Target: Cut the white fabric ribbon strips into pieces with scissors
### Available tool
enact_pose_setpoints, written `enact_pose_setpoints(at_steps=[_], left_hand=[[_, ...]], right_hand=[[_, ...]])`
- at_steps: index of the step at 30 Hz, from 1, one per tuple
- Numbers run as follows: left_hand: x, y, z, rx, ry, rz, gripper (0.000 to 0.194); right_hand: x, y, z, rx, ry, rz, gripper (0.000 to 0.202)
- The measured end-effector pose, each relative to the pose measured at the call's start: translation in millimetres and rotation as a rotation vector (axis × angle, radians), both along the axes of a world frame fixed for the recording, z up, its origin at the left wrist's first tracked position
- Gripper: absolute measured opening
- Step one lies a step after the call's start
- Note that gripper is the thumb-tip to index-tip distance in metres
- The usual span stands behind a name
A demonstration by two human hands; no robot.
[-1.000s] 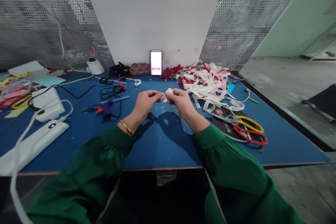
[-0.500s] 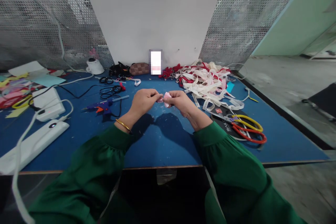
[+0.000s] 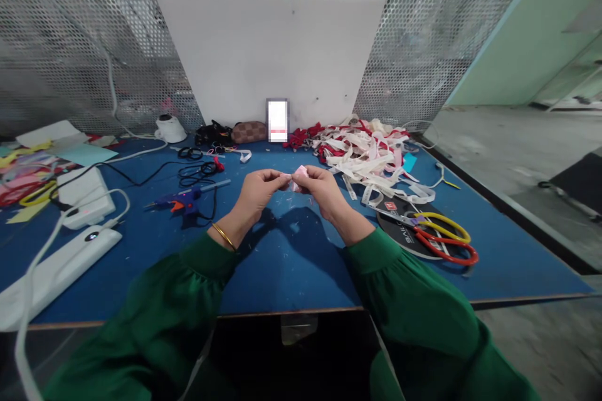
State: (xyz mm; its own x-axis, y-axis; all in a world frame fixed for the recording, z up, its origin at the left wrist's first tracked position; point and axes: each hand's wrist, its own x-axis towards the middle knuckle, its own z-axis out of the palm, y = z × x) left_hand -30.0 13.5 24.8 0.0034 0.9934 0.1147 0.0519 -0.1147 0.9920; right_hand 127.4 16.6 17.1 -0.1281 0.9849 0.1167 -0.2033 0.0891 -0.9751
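Observation:
A small folded piece of pink ribbon [image 3: 300,178] is held above the blue table, between my two hands. My left hand [image 3: 258,195] pinches its left end with thumb and forefinger. Closed round the larger, right part of the ribbon is my right hand [image 3: 324,191]. The fingertips of both hands are close together, and they hide part of the ribbon. Its exact folds are too small to tell.
Left on the blue table [image 3: 291,263] lie a blue glue gun [image 3: 185,202], cables and a white power strip [image 3: 61,269]. Scissors [image 3: 439,232] rest on a black pad at the right. Behind are a ribbon heap [image 3: 371,153], a phone [image 3: 278,120] and a checked pouch [image 3: 249,132].
The view has tilted slightly, so the table sits lower in the picture. My fingertips are a little closer together on the pink ribbon.

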Motion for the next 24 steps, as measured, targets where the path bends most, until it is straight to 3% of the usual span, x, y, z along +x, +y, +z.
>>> enact_pose_setpoints(at_steps=[17,24], left_hand=[[5,-6,3.3,-0.015,0.090,0.012,0.034],[17,-10,-10.3,-0.026,-0.046,0.034,0.031]], right_hand=[[-4,-3,0.8,-0.007,0.052,-0.048,0.022],[-11,-2,-7.1,-0.266,0.335,-0.047,0.025]])
